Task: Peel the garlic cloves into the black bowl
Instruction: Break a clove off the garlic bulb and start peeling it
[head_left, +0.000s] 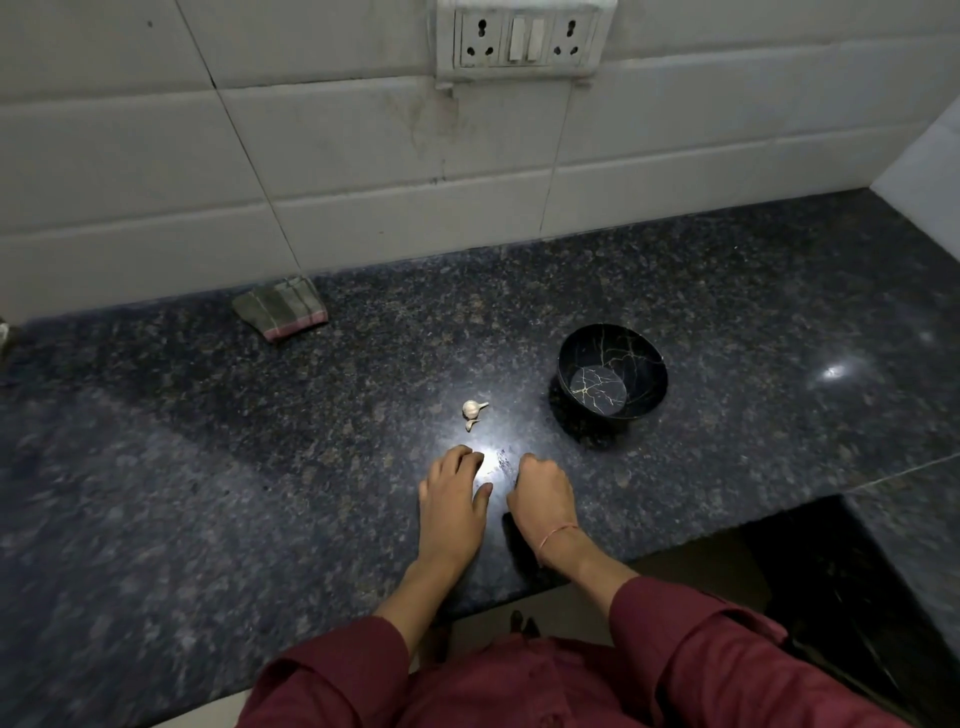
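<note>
A small white garlic bulb (473, 408) lies on the dark granite counter (260, 441), with a loose clove (471, 425) just in front of it. The black bowl (612, 370) with gold crack lines stands to the right of the garlic and looks empty. My left hand (453, 493) rests palm down on the counter just short of the garlic, fingers slightly apart, holding nothing. My right hand (540, 493) sits beside it with fingers curled under; nothing shows inside it.
A folded grey cloth (280, 315) lies at the back left against the tiled wall. A socket panel (524, 39) is on the wall above. The counter's front edge steps back at the right, where a dark opening (810, 571) drops away.
</note>
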